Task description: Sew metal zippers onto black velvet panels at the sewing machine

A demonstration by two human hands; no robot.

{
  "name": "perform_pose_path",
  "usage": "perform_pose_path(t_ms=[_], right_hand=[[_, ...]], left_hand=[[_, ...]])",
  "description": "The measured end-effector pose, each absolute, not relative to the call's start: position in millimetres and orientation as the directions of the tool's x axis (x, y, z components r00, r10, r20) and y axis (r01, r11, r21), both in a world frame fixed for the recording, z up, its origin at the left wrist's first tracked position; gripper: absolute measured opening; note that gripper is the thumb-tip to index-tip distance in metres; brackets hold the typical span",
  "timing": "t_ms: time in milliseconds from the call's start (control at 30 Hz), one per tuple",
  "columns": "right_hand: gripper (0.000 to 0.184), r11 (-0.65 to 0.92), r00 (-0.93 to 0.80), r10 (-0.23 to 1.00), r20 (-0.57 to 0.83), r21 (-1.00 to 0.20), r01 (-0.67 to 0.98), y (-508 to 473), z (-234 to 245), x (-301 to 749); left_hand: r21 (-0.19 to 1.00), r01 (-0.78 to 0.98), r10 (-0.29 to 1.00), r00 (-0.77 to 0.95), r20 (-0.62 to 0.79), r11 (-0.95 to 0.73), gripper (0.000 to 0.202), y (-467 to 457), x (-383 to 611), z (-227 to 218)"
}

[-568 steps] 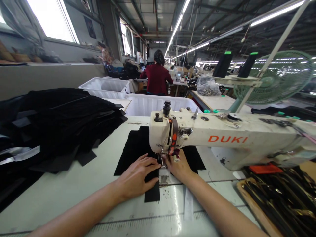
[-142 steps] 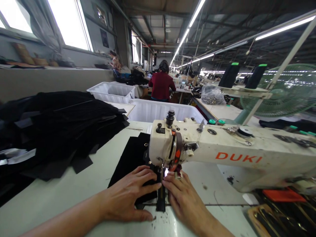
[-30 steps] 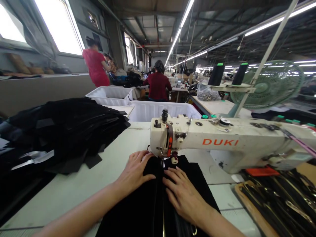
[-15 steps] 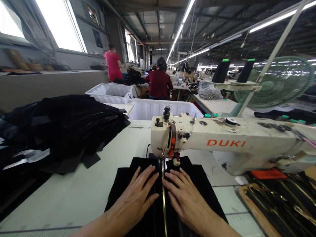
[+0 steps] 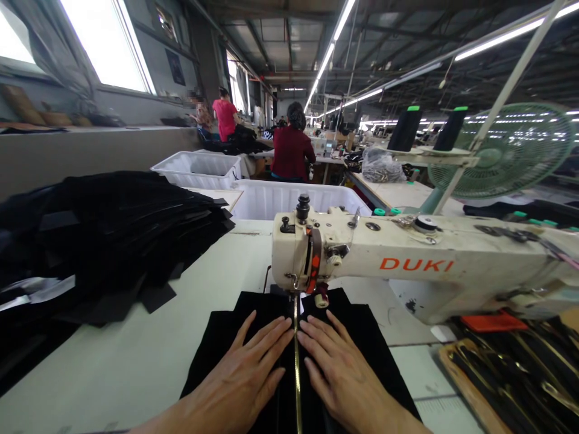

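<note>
A black fabric piece (image 5: 362,343) lies flat on the table in front of the cream sewing machine (image 5: 407,265). A gold zipper (image 5: 297,361) runs down its middle toward the needle. My left hand (image 5: 246,377) lies flat on the fabric just left of the zipper, fingers stretched out. On the other side of the zipper my right hand (image 5: 339,374) rests flat too, fingers apart. Both sets of fingertips sit just short of the presser foot.
A big heap of black fabric pieces (image 5: 108,235) fills the table's left. White bins (image 5: 294,196) stand behind the machine. A tray of zippers (image 5: 520,367) lies at the right, a green fan (image 5: 502,150) beyond. A person in dark red (image 5: 289,150) sits ahead.
Both hands have slid a little toward me on the fabric, still flat either side of the zipper. More of the zipper shows. A person in red at the back walked farther away.
</note>
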State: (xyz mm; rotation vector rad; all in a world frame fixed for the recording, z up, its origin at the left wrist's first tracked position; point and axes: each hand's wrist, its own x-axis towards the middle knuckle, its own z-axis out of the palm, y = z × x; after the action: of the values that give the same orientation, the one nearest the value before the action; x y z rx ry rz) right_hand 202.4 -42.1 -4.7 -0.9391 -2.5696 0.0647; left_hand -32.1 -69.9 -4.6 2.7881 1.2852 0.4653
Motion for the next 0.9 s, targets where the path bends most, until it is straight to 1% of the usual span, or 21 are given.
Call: perform_pose_path(t_ms=[100,200,333,500,667,733,900], right_hand=[[0.046,0.780,-0.698,0.614,0.368,-0.146,0.609,-41,-7,203],[0.046,0.792,-0.702,0.589,0.400,-0.116,0.599,-40,-8,203],[0.047,0.800,-0.706,0.570,0.421,-0.088,0.593,-39,-10,204],[0.047,0.796,-0.713,0.582,0.391,-0.095,0.597,-39,-9,203],[0.046,0.779,-0.710,0.618,0.337,-0.140,0.611,-36,-9,200],[0.048,0.765,-0.699,0.636,0.326,-0.145,0.628,-37,-13,199],[0.060,0.679,-0.604,0.684,0.409,-0.056,0.732,-40,-23,204]], left_hand=[[0.153,0.731,0.739,0.615,0.275,-0.665,0.064,-71,-32,-3],[0.174,0.723,0.736,0.611,0.291,-0.668,0.073,-72,-31,0],[0.180,0.735,0.750,0.598,0.283,-0.654,0.081,-74,-29,3],[0.175,0.749,0.761,0.585,0.279,-0.639,0.082,-76,-27,3],[0.209,0.744,0.766,0.570,0.298,-0.634,0.082,-74,-25,3],[0.219,0.747,0.773,0.564,0.292,-0.628,0.082,-74,-25,5],[0.230,0.754,0.784,0.557,0.273,-0.615,0.082,-73,-24,6]])
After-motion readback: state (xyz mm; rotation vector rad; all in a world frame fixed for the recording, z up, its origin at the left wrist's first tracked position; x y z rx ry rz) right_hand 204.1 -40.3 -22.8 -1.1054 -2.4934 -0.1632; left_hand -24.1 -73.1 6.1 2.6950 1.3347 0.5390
